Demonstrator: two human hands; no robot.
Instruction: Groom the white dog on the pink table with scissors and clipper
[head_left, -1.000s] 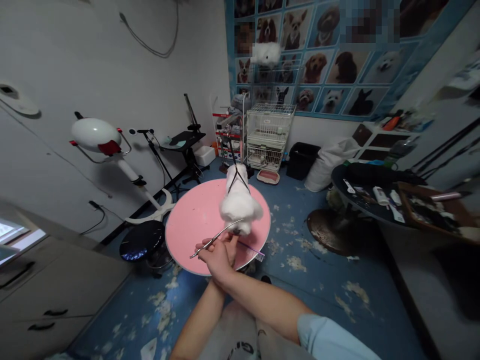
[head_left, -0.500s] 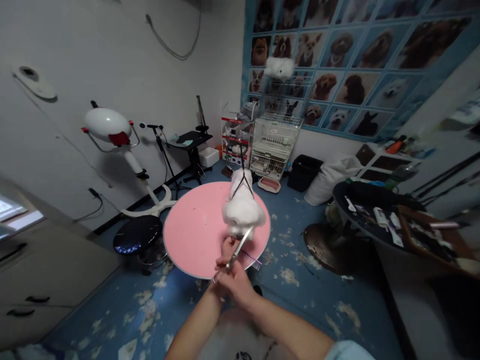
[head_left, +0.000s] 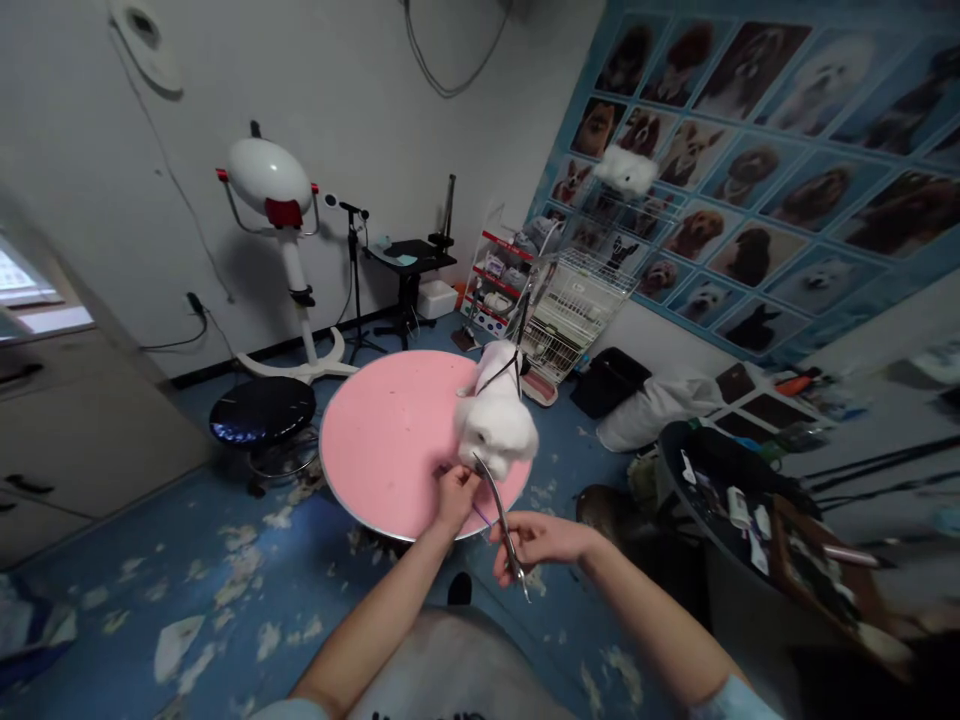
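A small white dog (head_left: 499, 425) stands on the round pink grooming table (head_left: 382, 430), its head toward me and a dark loop around its body. My left hand (head_left: 456, 492) is closed at the dog's chin, fingertips against the muzzle. A thin purple comb (head_left: 482, 515) sticks out beside that hand, mostly hidden, so its hold is unclear. In my right hand (head_left: 536, 540) are long curved grooming scissors (head_left: 501, 515), fingers bent around the handle end. The scissor blades point up and left, tips close to the dog's muzzle.
A black stool (head_left: 262, 410) stands left of the table, near a white stand dryer (head_left: 268, 178). To the right, a dark round table (head_left: 686, 470) carries tools. Wire cages (head_left: 577, 300) and a shelf rack (head_left: 499, 275) stand behind. Clumps of white fur lie on the blue floor.
My right hand has moved right, away from my left wrist, with the scissors swinging to point up-left. The dog's face has lifted into view. The camera view has tilted.
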